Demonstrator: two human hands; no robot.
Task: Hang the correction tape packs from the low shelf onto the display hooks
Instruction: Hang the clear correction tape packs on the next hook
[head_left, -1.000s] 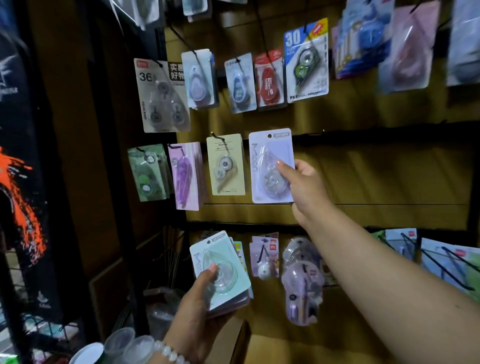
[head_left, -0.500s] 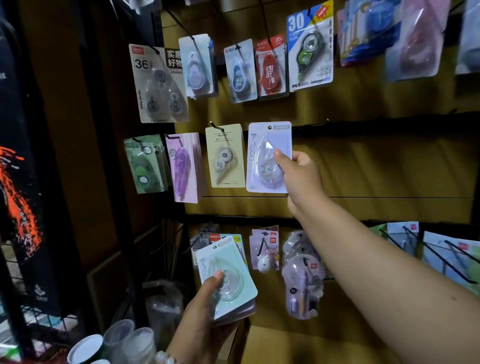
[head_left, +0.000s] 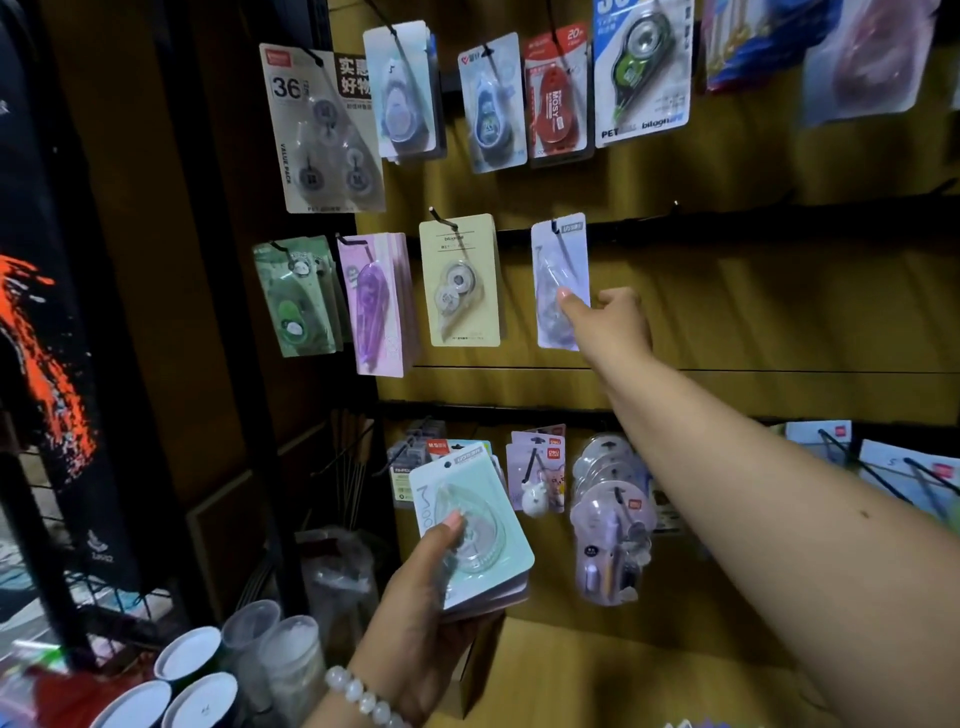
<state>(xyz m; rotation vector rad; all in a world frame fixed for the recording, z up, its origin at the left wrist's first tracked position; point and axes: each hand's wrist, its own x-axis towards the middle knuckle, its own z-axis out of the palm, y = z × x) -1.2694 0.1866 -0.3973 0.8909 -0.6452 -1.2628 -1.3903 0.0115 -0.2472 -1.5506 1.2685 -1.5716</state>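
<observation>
The right hand (head_left: 610, 325) covered the lavender pack's (head_left: 560, 270) lower right corner, its blister was blurred, and the top-row blue pack (head_left: 644, 73) was cropped by the frame's upper edge.

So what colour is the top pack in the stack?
Mint green top pack, held in the left hand, head view.

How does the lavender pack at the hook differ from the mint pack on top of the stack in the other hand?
The lavender pack hangs upright on a hook, right hand pinching it; the mint pack lies tilted atop a stack in the left hand. Lavender shows edge-on, mint face-on. Both hold teardrop-shaped clear dispensers.
</observation>
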